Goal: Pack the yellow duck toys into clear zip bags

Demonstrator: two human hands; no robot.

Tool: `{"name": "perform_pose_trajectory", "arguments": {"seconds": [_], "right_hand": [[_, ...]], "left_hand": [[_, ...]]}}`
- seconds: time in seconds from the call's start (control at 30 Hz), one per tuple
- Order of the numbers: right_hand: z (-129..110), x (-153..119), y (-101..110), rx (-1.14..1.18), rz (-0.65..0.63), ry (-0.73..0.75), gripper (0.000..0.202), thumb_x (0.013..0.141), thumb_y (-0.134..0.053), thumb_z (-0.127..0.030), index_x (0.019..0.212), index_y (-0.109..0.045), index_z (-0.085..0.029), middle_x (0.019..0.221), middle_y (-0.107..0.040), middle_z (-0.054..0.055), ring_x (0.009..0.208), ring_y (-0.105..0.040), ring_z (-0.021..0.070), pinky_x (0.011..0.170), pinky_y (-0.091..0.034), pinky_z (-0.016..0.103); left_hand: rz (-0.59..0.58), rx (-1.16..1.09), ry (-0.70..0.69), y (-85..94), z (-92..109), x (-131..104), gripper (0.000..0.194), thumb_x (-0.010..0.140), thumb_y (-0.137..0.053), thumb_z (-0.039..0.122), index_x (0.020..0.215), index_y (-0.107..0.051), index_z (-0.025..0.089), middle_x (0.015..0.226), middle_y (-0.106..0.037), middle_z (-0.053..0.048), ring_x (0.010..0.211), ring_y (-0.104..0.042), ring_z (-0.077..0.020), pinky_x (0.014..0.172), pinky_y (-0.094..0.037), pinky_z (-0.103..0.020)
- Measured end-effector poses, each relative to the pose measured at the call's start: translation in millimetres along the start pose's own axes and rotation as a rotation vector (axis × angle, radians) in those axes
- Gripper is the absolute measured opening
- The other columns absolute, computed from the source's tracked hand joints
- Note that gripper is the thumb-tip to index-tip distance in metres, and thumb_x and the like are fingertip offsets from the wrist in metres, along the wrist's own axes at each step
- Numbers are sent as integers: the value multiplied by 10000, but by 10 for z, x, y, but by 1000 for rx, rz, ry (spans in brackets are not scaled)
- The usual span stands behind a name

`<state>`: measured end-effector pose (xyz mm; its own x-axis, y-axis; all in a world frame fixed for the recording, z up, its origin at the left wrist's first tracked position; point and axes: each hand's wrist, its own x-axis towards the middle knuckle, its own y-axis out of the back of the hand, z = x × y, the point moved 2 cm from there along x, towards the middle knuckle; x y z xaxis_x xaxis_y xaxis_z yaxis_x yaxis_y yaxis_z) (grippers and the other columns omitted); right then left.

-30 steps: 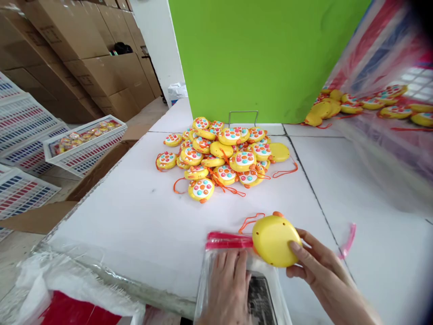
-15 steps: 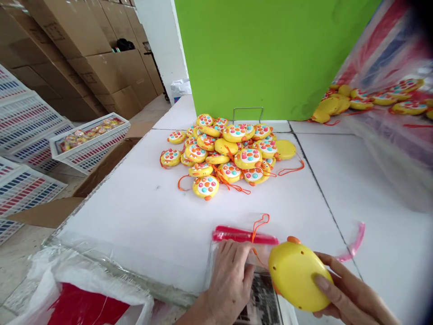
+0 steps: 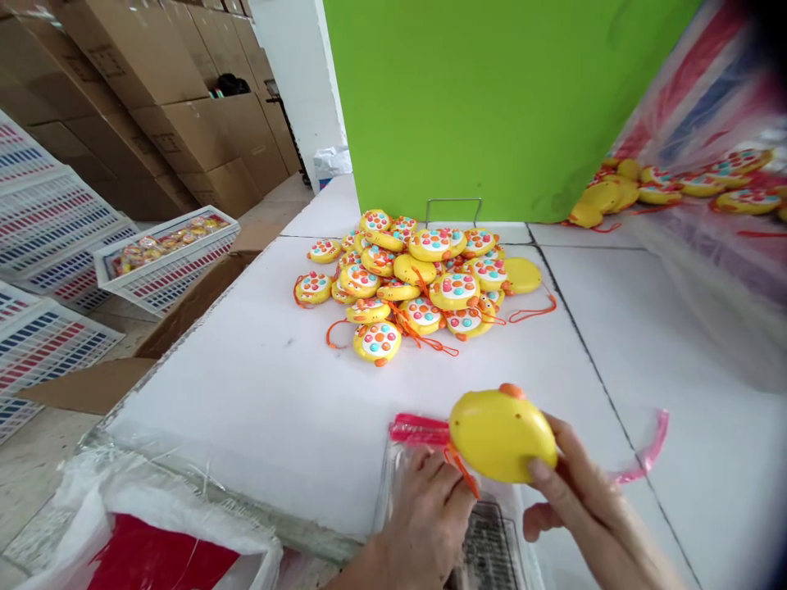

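Note:
My right hand (image 3: 571, 483) grips a yellow chick-shaped toy (image 3: 501, 438), thumb on its plain back, fingers underneath. The orange foot or beak part points away from me. From the toy an orange cord (image 3: 462, 471) hangs down over the fingers of my left hand (image 3: 427, 516). That hand is closed, its fingers curled at the upper part of a clear plastic bag (image 3: 492, 545) with black print and a pink top strip (image 3: 418, 428). Its fingertips are partly hidden. Beyond lies a pile of similar toys (image 3: 455, 288), many showing white faces with coloured buttons.
A green board (image 3: 492, 106) stands behind the pile, with a wire bracket at its foot. More toys (image 3: 606, 197) lie right of it. A pink strip (image 3: 645, 455) lies on the white table (image 3: 258, 410). Left are baskets (image 3: 166, 270), cartons (image 3: 184, 131) and a white sack (image 3: 147, 508).
My right hand has carried the toy left and away from me, above the bag's pink strip. My left hand has shifted slightly nearer to me, its fingers still at the bag.

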<state>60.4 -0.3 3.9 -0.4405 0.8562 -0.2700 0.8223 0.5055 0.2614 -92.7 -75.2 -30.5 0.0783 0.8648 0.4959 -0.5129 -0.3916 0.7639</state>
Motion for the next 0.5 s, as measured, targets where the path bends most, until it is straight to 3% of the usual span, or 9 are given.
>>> {"name": "perform_pose_trajectory", "arguments": {"seconds": [0.1,0.2,0.27,0.33,0.43,0.5], "right_hand": [[72,-18,-27,-322,-1,163,504,905,-437,-508,1365,-373,-310,1093,-641,63,556,-598,120,636,-570,288],[146,-58,8,-501,2,297,465,942,-373,-465,1365,-376,-273,808,-671,31,537,-590,131,557,-539,239],[179,-83,54,-557,-13,310,440,952,-368,-444,1359,-379,-278,656,-622,-11,528,-588,131,527,-518,218],[196,-111,104,-547,-34,283,445,953,-377,-437,1370,-355,-284,621,-603,-29,527,-590,128,518,-508,210],[185,-155,150,-488,-41,255,481,950,-370,-449,1380,-348,-237,610,-610,-18,524,-597,143,533,-515,238],[157,-176,157,-478,-15,252,498,947,-357,-468,1373,-372,-211,616,-622,-2,535,-609,157,550,-525,257]], "left_hand": [[66,23,-44,44,36,21,225,902,-487,136,711,-604,156,651,-610,-13,673,-557,-155,740,-426,-326],[51,18,-52,127,27,41,252,912,-496,189,685,-600,156,602,-584,-6,610,-528,-149,682,-435,-320],[24,-7,-23,243,-14,48,214,915,-501,218,749,-620,154,653,-617,-26,635,-536,-162,652,-442,-314],[70,-55,32,419,-73,44,161,909,-508,201,805,-622,154,740,-648,-49,703,-561,-175,672,-460,-304],[166,-147,310,698,-181,18,144,910,-494,181,814,-601,166,766,-646,-43,730,-588,-159,678,-472,-251],[101,-261,597,787,-222,-2,163,913,-497,258,816,-603,181,727,-644,-24,685,-602,-147,634,-471,-220]]}}
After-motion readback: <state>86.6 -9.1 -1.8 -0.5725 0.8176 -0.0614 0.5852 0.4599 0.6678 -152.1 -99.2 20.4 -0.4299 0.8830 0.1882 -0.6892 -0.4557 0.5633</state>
